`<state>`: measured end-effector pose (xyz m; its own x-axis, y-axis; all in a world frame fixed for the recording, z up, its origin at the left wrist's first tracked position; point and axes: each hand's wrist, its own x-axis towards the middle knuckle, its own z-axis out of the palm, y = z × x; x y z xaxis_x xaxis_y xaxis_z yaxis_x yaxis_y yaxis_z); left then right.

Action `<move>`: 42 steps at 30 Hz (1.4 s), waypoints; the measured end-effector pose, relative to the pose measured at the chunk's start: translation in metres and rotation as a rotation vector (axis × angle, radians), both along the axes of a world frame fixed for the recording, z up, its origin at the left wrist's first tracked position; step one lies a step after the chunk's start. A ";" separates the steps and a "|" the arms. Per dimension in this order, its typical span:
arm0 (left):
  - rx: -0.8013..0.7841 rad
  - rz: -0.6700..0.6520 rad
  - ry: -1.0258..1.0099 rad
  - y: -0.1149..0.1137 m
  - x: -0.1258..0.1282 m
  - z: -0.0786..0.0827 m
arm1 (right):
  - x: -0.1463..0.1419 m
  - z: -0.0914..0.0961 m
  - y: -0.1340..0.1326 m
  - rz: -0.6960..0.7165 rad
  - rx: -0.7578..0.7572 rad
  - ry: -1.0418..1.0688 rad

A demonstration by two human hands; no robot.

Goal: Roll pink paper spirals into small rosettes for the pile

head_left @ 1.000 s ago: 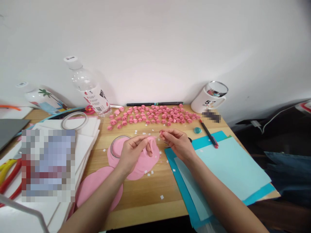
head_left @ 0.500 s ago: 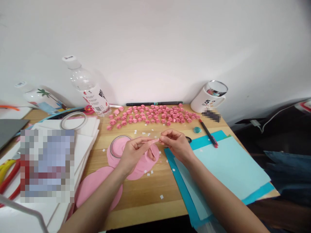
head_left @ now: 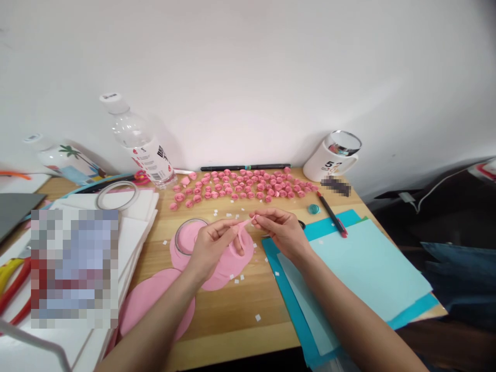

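Between my hands a narrow pink paper strip (head_left: pixel 246 222) is stretched, its right end curled into a small roll. My left hand (head_left: pixel 214 243) pinches the strip, part of which hangs in a loop below the fingers. At the rolled end, the fingertips of my right hand (head_left: pixel 282 230) are closed. Beneath my left hand lie pink paper circles (head_left: pixel 220 281), with a roll of tape (head_left: pixel 177 243) on top of them. Behind the hands, many rolled pink paper roses (head_left: pixel 240 185) cover the back of the wooden table (head_left: pixel 225 330).
Blue paper sheets (head_left: pixel 356 279) lie at right, near a black pen (head_left: pixel 331 213), a teal tape roll (head_left: pixel 313 208) and a white mug (head_left: pixel 329 157). At left stand a plastic bottle (head_left: pixel 143 150) and stacked white sheets (head_left: pixel 135 227) with red-and-yellow-handled scissors (head_left: pixel 15 294). White paper scraps (head_left: pixel 258 318) are scattered about.
My right hand has shifted slightly left and up, and the roll at its fingertips shows more clearly. The strip now hangs in a visible loop under my left hand.
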<state>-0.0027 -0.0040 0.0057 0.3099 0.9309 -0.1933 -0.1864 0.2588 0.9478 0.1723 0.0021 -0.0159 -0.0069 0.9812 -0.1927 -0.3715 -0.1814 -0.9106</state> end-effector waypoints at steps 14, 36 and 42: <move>0.016 -0.015 -0.023 0.000 0.001 0.002 | -0.002 -0.001 -0.001 0.048 -0.015 -0.018; 0.008 -0.009 -0.050 -0.001 0.001 0.001 | 0.000 0.000 0.000 -0.050 -0.007 -0.005; 0.018 -0.010 -0.040 0.001 0.000 -0.001 | -0.001 0.002 0.000 -0.003 -0.032 0.016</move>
